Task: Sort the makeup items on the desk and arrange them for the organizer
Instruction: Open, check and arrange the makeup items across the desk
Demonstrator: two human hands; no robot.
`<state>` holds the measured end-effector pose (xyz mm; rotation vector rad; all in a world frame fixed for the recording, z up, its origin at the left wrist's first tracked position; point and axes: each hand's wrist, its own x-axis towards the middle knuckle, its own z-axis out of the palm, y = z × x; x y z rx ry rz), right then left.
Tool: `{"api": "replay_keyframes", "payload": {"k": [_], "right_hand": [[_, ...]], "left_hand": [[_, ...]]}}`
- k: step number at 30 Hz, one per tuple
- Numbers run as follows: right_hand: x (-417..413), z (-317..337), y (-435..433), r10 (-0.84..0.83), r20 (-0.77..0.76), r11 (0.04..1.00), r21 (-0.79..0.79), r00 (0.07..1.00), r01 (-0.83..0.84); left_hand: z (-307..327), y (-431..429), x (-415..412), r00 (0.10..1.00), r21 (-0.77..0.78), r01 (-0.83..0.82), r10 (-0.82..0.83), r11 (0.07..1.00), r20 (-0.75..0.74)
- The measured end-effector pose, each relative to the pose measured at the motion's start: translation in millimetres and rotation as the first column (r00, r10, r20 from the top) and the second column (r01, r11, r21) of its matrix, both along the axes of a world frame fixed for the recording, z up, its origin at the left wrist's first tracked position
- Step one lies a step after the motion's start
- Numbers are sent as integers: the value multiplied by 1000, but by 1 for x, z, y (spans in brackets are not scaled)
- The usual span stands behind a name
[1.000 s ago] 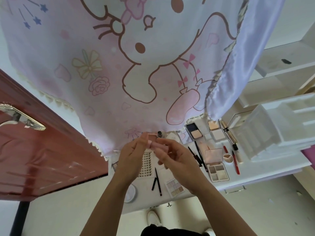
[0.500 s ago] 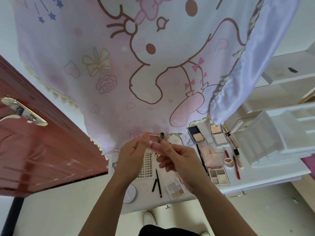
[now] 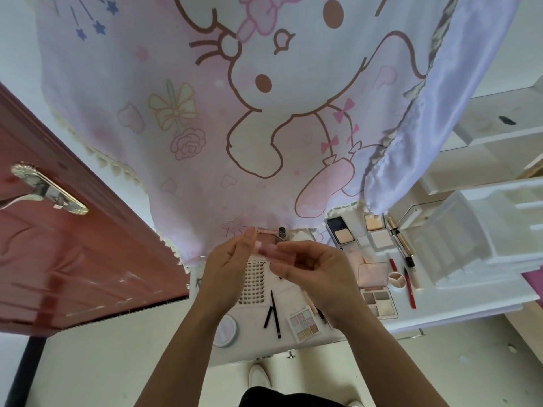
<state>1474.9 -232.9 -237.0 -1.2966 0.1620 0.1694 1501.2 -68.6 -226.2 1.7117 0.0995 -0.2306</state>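
Note:
Both hands hold a small pale pink tube (image 3: 271, 250) above the white desk (image 3: 458, 304). My left hand (image 3: 227, 268) pinches its left end with thumb and fingertips, and my right hand (image 3: 317, 268) grips its right end. Under the hands lies a lash tray (image 3: 255, 282). Spread over the desk are two black pencils (image 3: 272, 314), a pastel palette (image 3: 304, 323), a neutral eyeshadow palette (image 3: 379, 301), a pink compact (image 3: 373, 274), powder compacts (image 3: 340, 232), a red pencil (image 3: 409, 286) and a round white jar (image 3: 224, 330). The white organizer (image 3: 482, 233) stands at the right.
A pink cartoon curtain (image 3: 235, 113) hangs over the desk's far side. A small dark-capped bottle (image 3: 282, 234) stands just beyond the hands. A red-brown door (image 3: 58, 259) with a metal handle is at the left. White shelves (image 3: 499, 127) rise behind the organizer.
Both hands stay together on the pink tube. The fingers of my right hand have shifted along it, and the view has tilted down a little.

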Motion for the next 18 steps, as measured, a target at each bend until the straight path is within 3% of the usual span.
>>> {"api": "replay_keyframes", "payload": {"k": [18], "right_hand": [[-8,-13,1,-39,33,999,24,999,38]], "left_hand": [[-5,6,-3,998,-45,-34,32,998,-52]]}}
